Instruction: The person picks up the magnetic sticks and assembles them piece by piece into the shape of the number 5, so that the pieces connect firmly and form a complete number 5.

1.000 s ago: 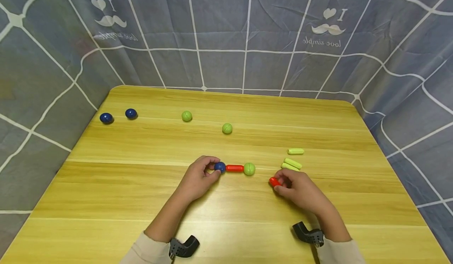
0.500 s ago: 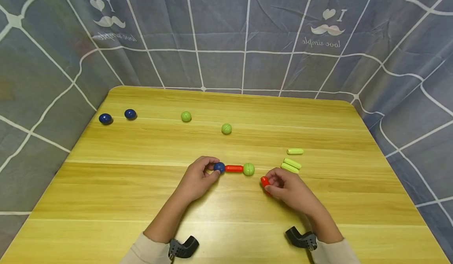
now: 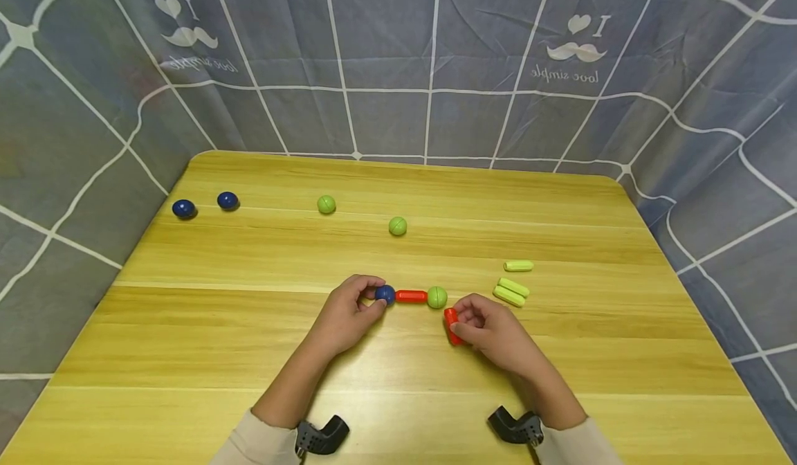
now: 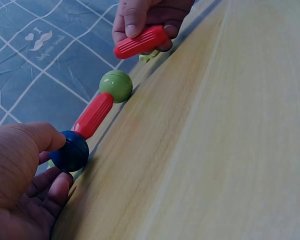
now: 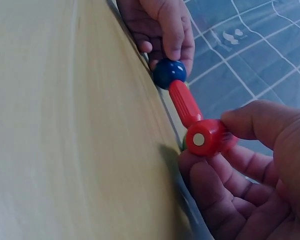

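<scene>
As the head view looks down on the wooden surface (image 3: 398,403), a short chain lies across it in one straight line: blue ball (image 3: 386,294), first red rod (image 3: 411,297), green ball (image 3: 437,297). The left hand (image 3: 349,317) pinches the blue ball between thumb and fingers, most likely to anchor that end, since round pieces could roll. The right hand (image 3: 496,331) grips a second red rod (image 3: 451,323), near the green ball yet apart from it, slanted across the chain's line. To the right lie three yellow-green rods (image 3: 519,266); farther back are two spare green balls (image 3: 326,204) and, at far left, two spare blue balls (image 3: 183,208), grouped by kind, I'd guess, for easy picking.

Seen from the left wrist, the thumb lies against the blue ball, leaving the side joined to the first red rod uncovered. Beyond, the second red rod points one end clear of the fingers, with a gap to the green ball.

From the right wrist, that rod's end shows a pale disc (image 5: 198,139), perhaps a magnet; thumb and fingers hold its sides, presumably to avoid covering it. It hides most of the green ball, so from this side I can't judge the gap.
</scene>
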`<state>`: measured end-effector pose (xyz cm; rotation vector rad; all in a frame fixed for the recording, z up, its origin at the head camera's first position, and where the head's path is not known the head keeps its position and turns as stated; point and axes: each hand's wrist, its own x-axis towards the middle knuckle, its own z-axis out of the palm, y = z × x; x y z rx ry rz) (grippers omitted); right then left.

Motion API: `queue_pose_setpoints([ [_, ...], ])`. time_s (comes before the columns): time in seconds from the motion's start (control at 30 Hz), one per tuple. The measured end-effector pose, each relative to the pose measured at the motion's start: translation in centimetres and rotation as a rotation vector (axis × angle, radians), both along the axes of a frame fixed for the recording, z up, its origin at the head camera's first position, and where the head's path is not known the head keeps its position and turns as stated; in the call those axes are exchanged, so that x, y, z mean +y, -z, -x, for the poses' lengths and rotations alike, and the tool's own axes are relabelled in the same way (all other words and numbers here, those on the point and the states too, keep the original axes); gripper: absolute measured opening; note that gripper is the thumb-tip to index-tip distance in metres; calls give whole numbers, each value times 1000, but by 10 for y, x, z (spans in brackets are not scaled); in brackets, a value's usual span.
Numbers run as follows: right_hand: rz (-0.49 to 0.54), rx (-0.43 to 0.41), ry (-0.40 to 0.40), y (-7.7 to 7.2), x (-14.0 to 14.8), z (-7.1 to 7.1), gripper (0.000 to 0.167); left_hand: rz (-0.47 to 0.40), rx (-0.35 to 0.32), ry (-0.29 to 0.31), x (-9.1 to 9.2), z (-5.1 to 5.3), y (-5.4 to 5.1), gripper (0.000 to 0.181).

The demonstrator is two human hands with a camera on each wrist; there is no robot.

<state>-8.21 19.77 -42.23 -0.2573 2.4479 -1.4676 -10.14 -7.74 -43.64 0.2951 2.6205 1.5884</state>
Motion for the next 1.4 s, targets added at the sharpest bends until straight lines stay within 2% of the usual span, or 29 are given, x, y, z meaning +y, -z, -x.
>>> queue_pose_setpoints([
  [0.17, 31, -3, 19, 1, -8, 0, 16, 1, 3, 0, 0, 0, 0, 26],
  [0.43, 81, -99, 60, 5, -19, -1, 16, 15, 10, 1, 0, 0, 0, 25],
  [0.87, 72, -118, 124, 7, -23, 0, 17, 11, 13, -1, 0, 0, 1, 25],
  [1.4, 84, -138, 128, 8, -23, 1, 18, 18, 11, 2, 0, 1, 2, 26],
])
